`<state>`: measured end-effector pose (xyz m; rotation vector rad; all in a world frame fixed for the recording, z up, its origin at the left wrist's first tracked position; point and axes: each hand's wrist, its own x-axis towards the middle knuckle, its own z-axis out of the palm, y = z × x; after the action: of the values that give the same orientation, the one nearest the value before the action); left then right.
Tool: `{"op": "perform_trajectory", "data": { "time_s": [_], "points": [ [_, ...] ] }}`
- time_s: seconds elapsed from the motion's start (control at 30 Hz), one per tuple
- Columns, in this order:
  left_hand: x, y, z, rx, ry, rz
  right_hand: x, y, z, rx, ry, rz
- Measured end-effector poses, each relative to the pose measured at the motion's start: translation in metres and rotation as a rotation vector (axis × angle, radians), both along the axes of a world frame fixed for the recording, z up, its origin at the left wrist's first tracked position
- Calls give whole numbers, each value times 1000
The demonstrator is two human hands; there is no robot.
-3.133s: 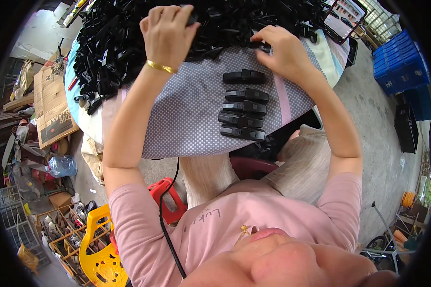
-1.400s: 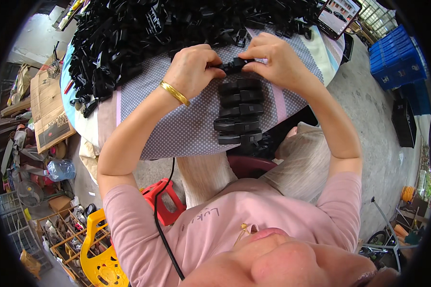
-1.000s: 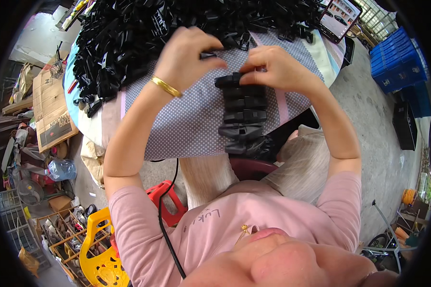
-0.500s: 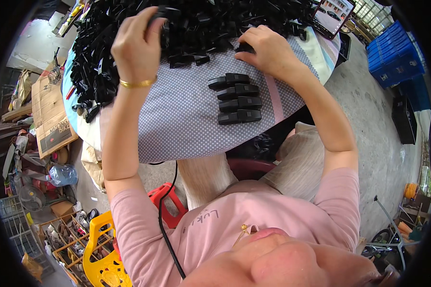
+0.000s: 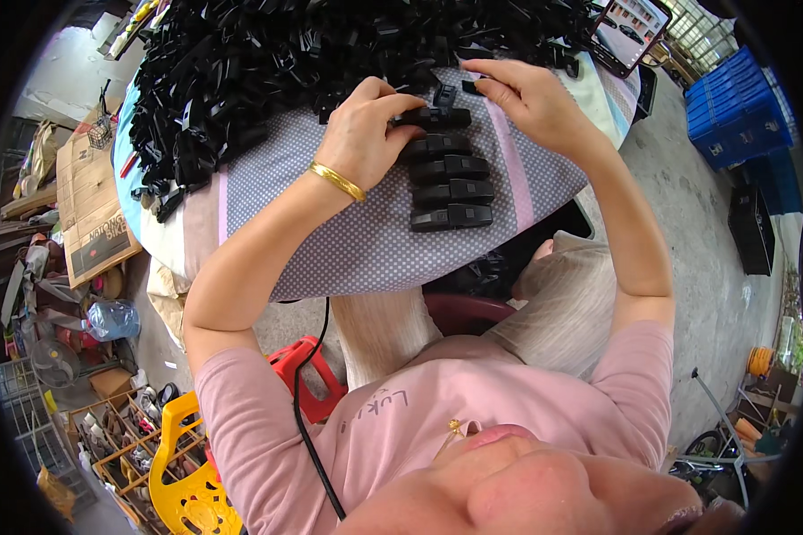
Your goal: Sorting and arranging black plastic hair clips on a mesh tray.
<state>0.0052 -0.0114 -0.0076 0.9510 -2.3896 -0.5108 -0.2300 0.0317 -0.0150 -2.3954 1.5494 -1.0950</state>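
My left hand (image 5: 366,129) is closed, its thumb and fingers pinching the left end of a long black plastic clip-like part (image 5: 444,118). That part lies at the far end of a row of several matching black parts (image 5: 451,217), set side by side on the dotted cloth. To the right, my right hand (image 5: 531,100) holds a small black plastic piece (image 5: 470,86) at the thumb tip, with the index finger stretched out above it. Another small black piece (image 5: 443,94) lies just beyond the row. Beyond both hands spreads a large heap of loose black plastic parts (image 5: 241,80).
A phone (image 5: 629,34) stands at the table's far right. The rounded table wears a dotted cloth (image 5: 330,250). Blue crates (image 5: 736,107) stand on the floor to the right, a yellow chair (image 5: 183,473) and red stool (image 5: 308,379) at lower left. A black cable (image 5: 303,401) runs across my shirt.
My left hand has come down and right from the heap, bringing a black part to the row's far end. My right hand has shifted slightly right.
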Motion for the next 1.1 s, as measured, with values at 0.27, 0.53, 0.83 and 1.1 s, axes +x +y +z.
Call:
{"op": "perform_trajectory", "data": {
  "time_s": [0.27, 0.53, 0.83, 1.1],
  "points": [
    [5, -2, 5, 36, -51, -90, 23, 18, 9, 233, -150, 163],
    [3, 0, 7, 94, -66, -72, 17, 20, 7, 7, 53, 150],
    [0, -1, 5, 80, -33, -51, 10, 11, 1, -27, 78, 114],
    [0, -5, 2, 88, 38, -144, 20, 5, 0, 27, 30, 213]
  ]
}}
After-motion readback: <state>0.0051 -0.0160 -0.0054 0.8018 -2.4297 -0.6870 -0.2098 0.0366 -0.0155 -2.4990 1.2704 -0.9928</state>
